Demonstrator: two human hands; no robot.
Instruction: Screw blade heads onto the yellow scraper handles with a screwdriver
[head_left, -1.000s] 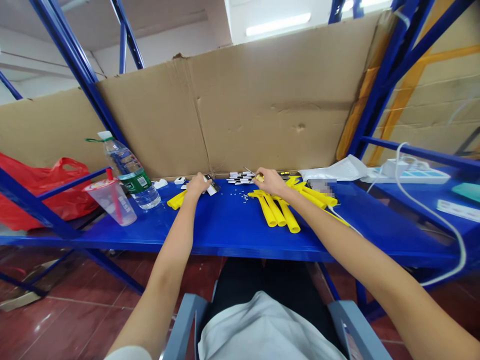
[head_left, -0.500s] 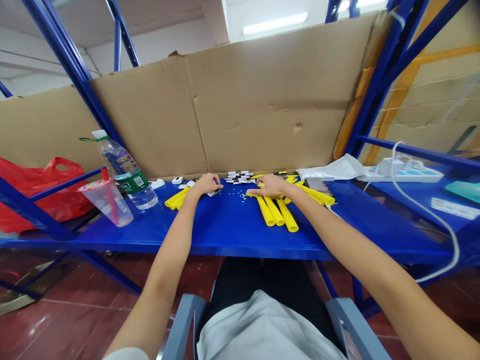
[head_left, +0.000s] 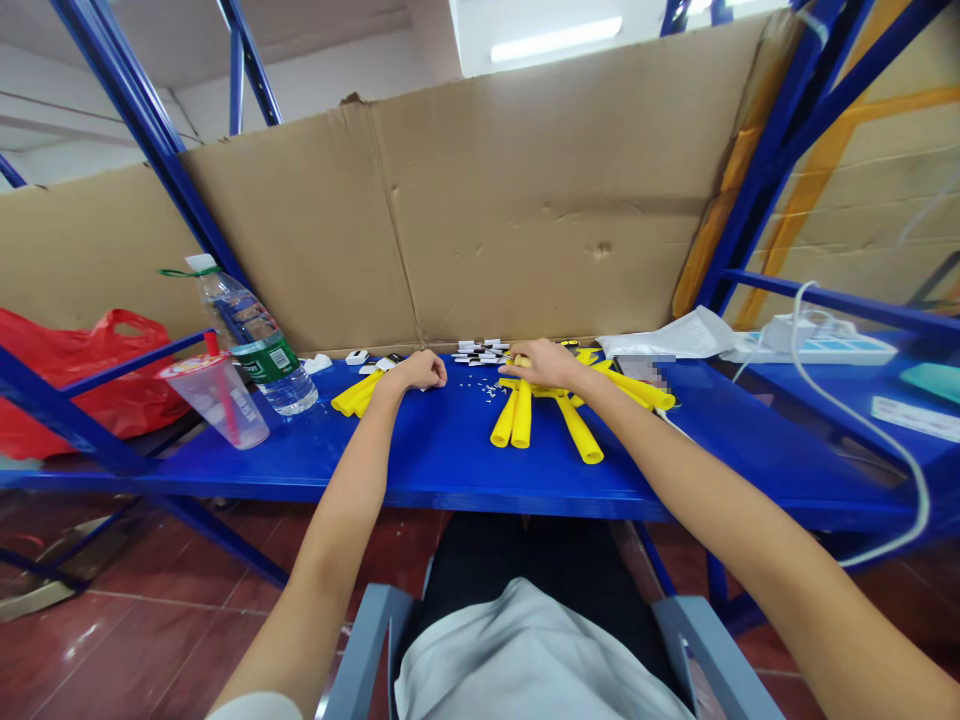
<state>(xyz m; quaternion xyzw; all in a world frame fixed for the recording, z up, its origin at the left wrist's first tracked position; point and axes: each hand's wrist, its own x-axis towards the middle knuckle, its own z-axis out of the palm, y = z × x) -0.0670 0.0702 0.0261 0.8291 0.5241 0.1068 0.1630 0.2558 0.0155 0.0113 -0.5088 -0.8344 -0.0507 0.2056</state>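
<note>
My left hand is low over the blue tabletop, fingers curled together. A bit of something white shows under its fingertips; what it holds is hidden. Beside its wrist lie yellow tubular handles and small white-and-black pieces. My right hand is closed around the upper end of a yellow tubular-handled piece, with another yellow handle close alongside. A third yellow handle points toward me under the right wrist. Tiny white bits are scattered between my hands.
Behind the hands is a stack of white-and-black pieces. A water bottle and a cup with a red straw stand left. A white plastic bag, more yellow handles and a white cable lie right.
Two yellow handles under my right hand have swung left, apart from the third. My left hand has curled further over the white-and-black piece, which is now mostly covered.
</note>
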